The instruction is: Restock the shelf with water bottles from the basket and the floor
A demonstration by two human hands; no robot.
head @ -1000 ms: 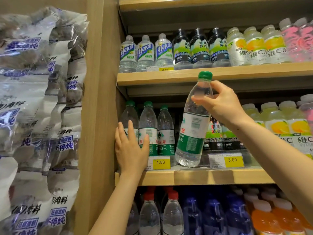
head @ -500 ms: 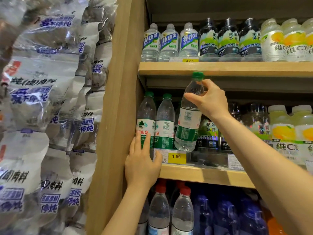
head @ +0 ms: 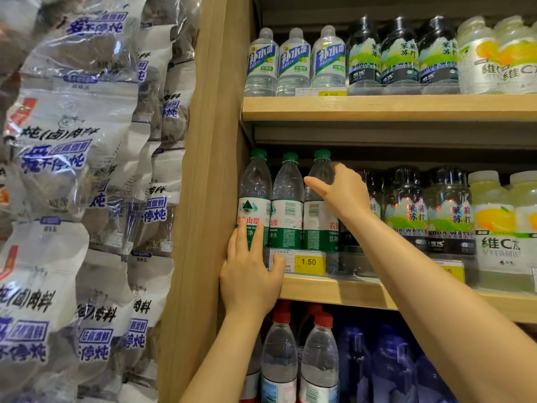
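Three green-capped water bottles stand in a row at the left end of the middle shelf (head: 334,292). My right hand (head: 343,193) grips the shoulder of the rightmost water bottle (head: 318,225), thumb across its front; it stands upright next to the middle bottle (head: 287,205). My left hand (head: 250,274) rests flat with straight fingers against the lower label of the leftmost bottle (head: 254,187). No basket or floor is in view.
A yellow 1.50 price tag (head: 308,261) fronts the row. Dark soda water bottles (head: 406,210) and yellow vitamin drinks (head: 494,222) fill the shelf to the right. The wooden side panel (head: 203,199) bounds the left. Red-capped bottles (head: 279,359) stand below; packets (head: 72,199) hang at left.
My right hand carried the water bottle from in front of the shelf into the row and set it upright beside the two others. My left hand stayed against the leftmost bottle.
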